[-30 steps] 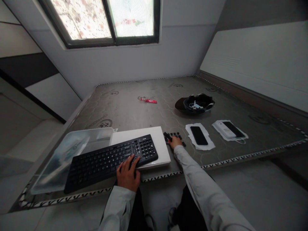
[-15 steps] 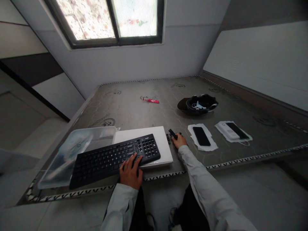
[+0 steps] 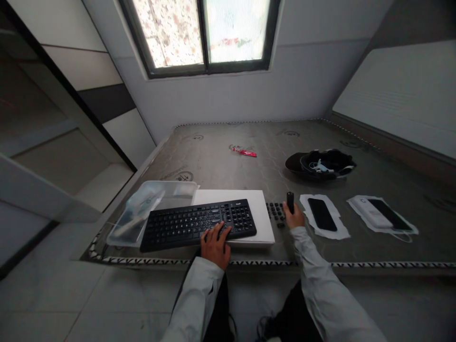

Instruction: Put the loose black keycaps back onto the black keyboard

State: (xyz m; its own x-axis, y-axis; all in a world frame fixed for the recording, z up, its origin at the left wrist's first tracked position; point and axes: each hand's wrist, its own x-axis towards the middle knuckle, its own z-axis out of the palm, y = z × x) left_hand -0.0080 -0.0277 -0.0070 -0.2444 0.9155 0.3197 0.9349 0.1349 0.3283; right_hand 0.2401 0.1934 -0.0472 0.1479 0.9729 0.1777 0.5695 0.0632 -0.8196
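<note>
A black keyboard [image 3: 192, 226] lies slantwise across a flat white box [image 3: 264, 216], its left part over a clear plastic bin. My left hand [image 3: 215, 248] rests on the keyboard's lower edge near the number pad, fingers spread over the keys. To the right of the box, my right hand [image 3: 294, 217] is closed around a short black stick-like tool [image 3: 290, 202] that points upward; its exact kind is too small to make out. Several loose black keycaps [image 3: 276, 209] lie on the mattress between the box and my right hand.
The clear plastic bin [image 3: 124, 235] holds a bag. On the covered mattress [image 3: 221, 173] lie a red packet [image 3: 247, 152], a dark cap [image 3: 301, 164] with a white cable inside, a black phone [image 3: 322, 214] on white wrapping and a white device [image 3: 372, 213] beside another dark screen.
The camera view has turned left, so everything sits farther right. The black tool has tipped from slanting to upright in my right hand. My left hand stays on the keyboard.
</note>
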